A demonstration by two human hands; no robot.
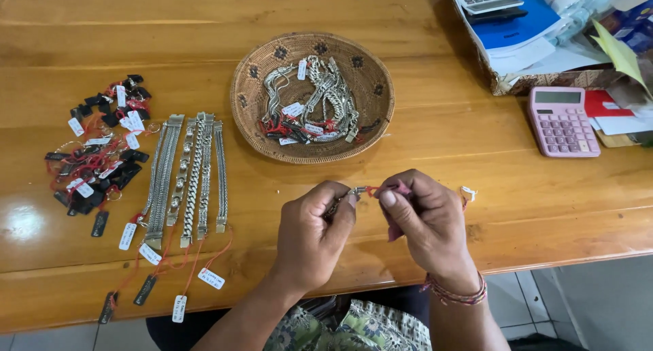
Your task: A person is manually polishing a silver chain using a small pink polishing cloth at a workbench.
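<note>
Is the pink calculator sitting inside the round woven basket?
No, the pink calculator lies flat on the wooden table, right of the round woven basket, which holds tagged silver chain bracelets.

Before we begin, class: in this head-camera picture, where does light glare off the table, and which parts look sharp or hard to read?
Head view: a bright glare patch sits on the wooden table at far left; the laid-out silver bracelets and woven basket look sharp; the small piece pinched between the left hand and right hand is mostly hidden by fingers; soft shadows lie beneath the hands.
</note>
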